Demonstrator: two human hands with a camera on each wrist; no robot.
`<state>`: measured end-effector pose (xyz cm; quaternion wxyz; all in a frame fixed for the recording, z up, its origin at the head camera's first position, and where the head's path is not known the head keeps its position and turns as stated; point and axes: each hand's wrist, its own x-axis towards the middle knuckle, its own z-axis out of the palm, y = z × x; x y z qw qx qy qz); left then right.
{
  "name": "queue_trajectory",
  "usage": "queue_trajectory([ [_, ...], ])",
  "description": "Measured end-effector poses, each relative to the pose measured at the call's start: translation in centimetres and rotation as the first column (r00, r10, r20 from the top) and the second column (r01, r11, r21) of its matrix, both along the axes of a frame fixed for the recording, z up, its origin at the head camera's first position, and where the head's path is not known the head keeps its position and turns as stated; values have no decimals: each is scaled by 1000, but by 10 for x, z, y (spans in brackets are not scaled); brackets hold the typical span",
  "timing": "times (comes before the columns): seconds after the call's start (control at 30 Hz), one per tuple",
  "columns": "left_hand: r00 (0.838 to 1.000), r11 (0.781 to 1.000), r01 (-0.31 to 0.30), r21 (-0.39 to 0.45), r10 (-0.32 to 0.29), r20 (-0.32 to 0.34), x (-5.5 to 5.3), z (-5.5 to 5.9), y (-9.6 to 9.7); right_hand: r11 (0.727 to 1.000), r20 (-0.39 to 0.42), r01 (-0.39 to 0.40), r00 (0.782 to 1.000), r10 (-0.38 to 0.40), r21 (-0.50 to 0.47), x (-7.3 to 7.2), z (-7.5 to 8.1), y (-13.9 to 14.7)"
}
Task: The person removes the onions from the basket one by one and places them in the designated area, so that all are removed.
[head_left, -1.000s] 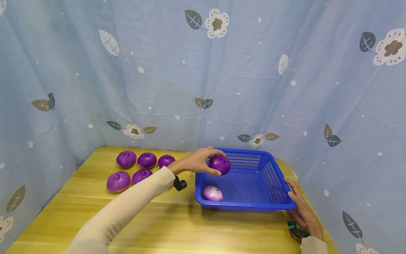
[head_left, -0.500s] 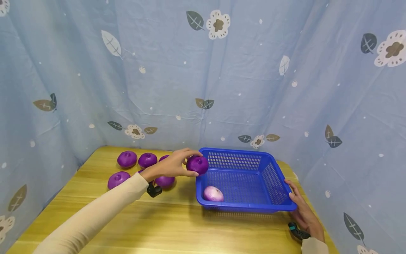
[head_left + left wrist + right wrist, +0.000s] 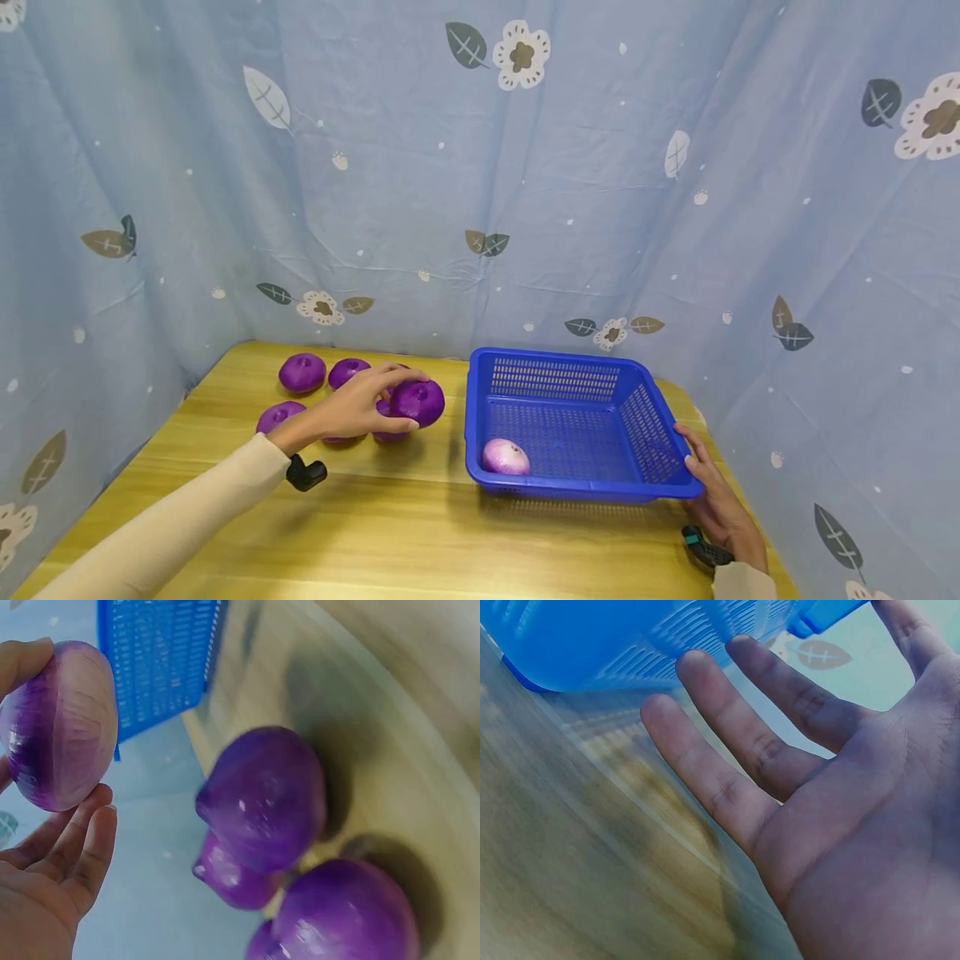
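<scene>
My left hand (image 3: 348, 410) holds a purple onion (image 3: 422, 403) between thumb and fingertips, raised over the table left of the blue plastic basket (image 3: 581, 487). In the left wrist view the held onion (image 3: 71, 727) shows a pale, streaked side. My right hand (image 3: 716, 492) holds the basket's right rim, thumb tip over the edge. In the right wrist view three fingers (image 3: 712, 761) stretch out straight beside the slotted wall. A paler pink-white onion (image 3: 506, 457) lies in the basket's near left corner. Several purple onions (image 3: 302, 372) sit on the left of the table, some partly hidden behind my left hand.
The yellow wood-grain table (image 3: 420, 533) runs back to a blue curtain (image 3: 375, 167) with flower and leaf prints, which also hangs along both sides. Dark wrist-worn devices (image 3: 306, 473) sit at both wrists.
My left hand has carried the purple onion leftward, from over the basket to in front of the other onions. The right hand stays at the basket rim, and the paler onion has not moved.
</scene>
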<state>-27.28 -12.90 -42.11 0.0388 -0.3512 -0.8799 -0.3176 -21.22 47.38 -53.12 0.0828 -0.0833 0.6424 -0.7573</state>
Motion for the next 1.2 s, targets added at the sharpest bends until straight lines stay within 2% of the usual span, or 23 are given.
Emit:
queue_trajectory([
  [0.17, 999, 999, -47, -23, 46, -17, 9, -3, -16, 1000, -1, -9, 1000, 9, -27, 1, 0, 1],
  [0.3, 997, 998, -57, -19, 57, -43, 15, -6, -28, 999, 11, -8, 1000, 8, -35, 1, -1, 1],
  [0.4, 998, 998, -60, -4, 60, -35, 21, -10, -37, 999, 24, -3, 1000, 4, -36, 1, -1, 0],
  [0.57, 997, 997, -69, 15, 70, -21, 30, -20, -52, 1000, 42, 2, 999, -1, -18, 2, -1, -1],
  [0.73, 993, 995, -99, 14, 99, -65, 37, -31, -68, 999, 29, -27, 999, 28, -32, 1, 0, -2],
  [0.9, 991, 995, -93, 24, 95, -92, 43, -39, -80, 997, 3, -45, 999, 45, -58, 0, 1, -1],
  [1.03, 991, 992, -124, 24, 125, -37, 51, -42, -90, 999, 23, -9, 1000, 10, -42, 0, 2, -1],
  [1.2, 984, 984, -180, 11, 180, 13, 63, -48, -99, 1000, 38, 14, 999, -14, 4, 1, 2, -1],
])
